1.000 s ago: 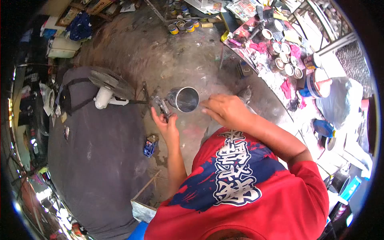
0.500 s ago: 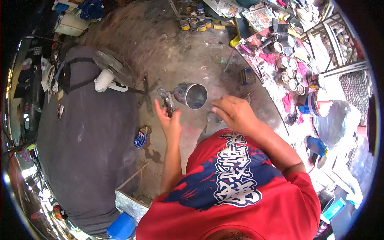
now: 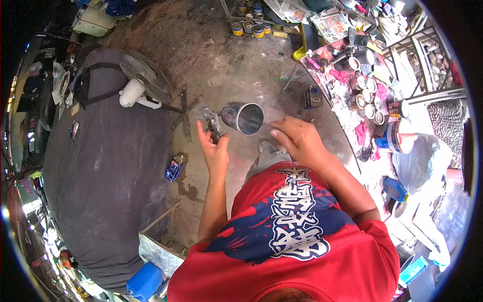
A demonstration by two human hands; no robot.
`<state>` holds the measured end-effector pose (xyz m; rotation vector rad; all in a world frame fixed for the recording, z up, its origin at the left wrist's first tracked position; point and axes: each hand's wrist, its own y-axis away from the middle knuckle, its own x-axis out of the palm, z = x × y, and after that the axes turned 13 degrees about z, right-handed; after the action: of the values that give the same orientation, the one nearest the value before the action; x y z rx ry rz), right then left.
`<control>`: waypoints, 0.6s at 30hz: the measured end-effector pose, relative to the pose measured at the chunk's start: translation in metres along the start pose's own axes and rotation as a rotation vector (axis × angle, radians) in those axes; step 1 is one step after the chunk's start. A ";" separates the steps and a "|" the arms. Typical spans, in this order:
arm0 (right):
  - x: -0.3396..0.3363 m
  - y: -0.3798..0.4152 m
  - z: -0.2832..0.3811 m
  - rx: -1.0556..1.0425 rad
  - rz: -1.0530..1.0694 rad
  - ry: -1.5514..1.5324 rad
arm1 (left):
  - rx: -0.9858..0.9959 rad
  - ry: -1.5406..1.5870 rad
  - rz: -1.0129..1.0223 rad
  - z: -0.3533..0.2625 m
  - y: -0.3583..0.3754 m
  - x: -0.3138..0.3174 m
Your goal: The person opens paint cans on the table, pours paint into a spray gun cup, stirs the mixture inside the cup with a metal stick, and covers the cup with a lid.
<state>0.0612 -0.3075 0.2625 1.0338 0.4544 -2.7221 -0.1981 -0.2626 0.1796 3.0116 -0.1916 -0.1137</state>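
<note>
My left hand [image 3: 215, 152] is wrapped round the handle of a metal spray gun [image 3: 211, 123], its index finger stretched up along the gun. Joined to the gun is a silver cup [image 3: 242, 119], its open mouth tilted toward me and showing a grey inside. Just right of the cup's rim is my right hand [image 3: 298, 138], thumb and fingers bent together in a pinch. What the pinch holds, if anything, is too small and blurred to name.
A dark covered bulk [image 3: 110, 176] fills the left, beside a fan [image 3: 133, 93]. At right a cluttered table [image 3: 329, 75] bears several paint cans. On the floor lie a blue tin [image 3: 173, 170] and a dark bottle [image 3: 313, 97]. A blue jug [image 3: 145, 282] stands lower left.
The view has shifted slightly. My right hand has moved a little and its fingers have changed position beside the cup's mouth. My left hand keeps its hold on the spray gun.
</note>
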 end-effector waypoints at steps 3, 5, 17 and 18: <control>-0.003 0.006 0.004 -0.037 0.051 0.032 | -0.014 0.025 0.001 0.002 0.002 0.000; -0.010 0.000 -0.002 -0.061 0.033 0.084 | -0.028 0.038 0.005 -0.001 0.003 0.002; 0.002 0.011 -0.001 0.074 0.036 -0.077 | -0.014 0.031 -0.004 0.002 0.004 0.004; 0.001 0.011 -0.001 0.047 0.041 -0.064 | -0.015 0.029 -0.006 0.003 0.004 0.003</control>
<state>0.0643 -0.3176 0.2589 0.9535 0.3571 -2.7324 -0.1955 -0.2674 0.1770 2.9967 -0.1786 -0.0713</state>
